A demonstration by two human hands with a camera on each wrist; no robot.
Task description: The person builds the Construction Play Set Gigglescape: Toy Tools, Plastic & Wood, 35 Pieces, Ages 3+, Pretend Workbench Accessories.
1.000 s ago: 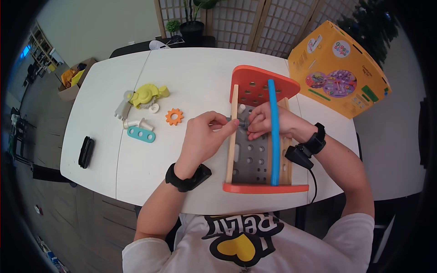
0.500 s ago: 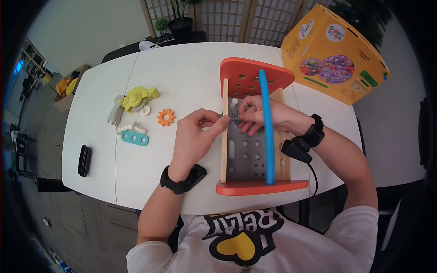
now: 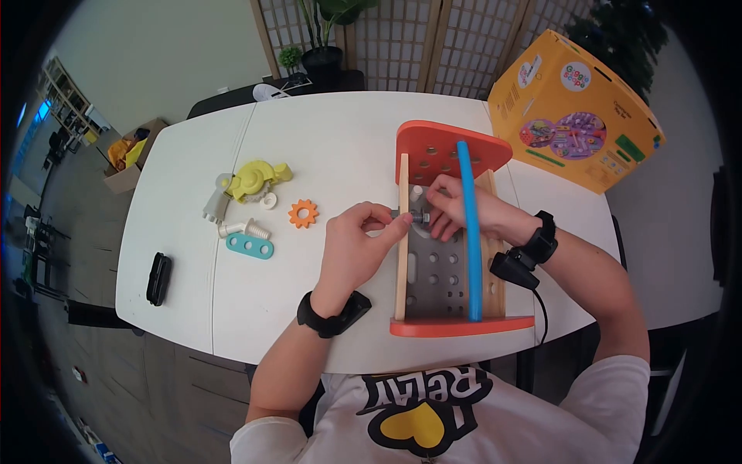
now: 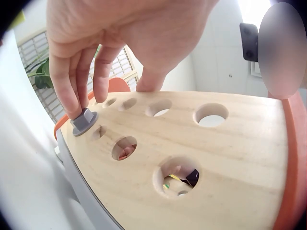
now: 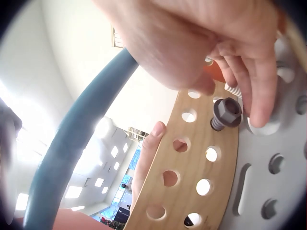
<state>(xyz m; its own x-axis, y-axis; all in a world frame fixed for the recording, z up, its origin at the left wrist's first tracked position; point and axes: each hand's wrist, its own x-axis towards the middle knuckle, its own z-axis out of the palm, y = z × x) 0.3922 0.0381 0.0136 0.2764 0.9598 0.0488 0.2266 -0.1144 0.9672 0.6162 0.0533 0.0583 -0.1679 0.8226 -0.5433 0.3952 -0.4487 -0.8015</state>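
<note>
A grey bolt runs through a hole in the pale wooden side panel of a toy workbench; its hex-shaped end and some thread show inside. On the panel's outer face is a flanged grey hex piece, and my left hand grips it with the fingertips, thumb at the panel's top edge. Inside the bench my right hand reaches under the blue bar. Its loosely bent fingers are beside the bolt, over the grey perforated board, with a gap between them and the bolt head.
Red end pieces close off the bench. A white peg stands inside. Left on the table lie an orange gear, a teal strip, white screws, a yellow-green toy saw and a black case. A yellow box stands back right.
My right fingers, earlier at the bolt's inner end, have loosened and drawn slightly away from it. The left hand keeps its place at the panel. The head view has shifted.
</note>
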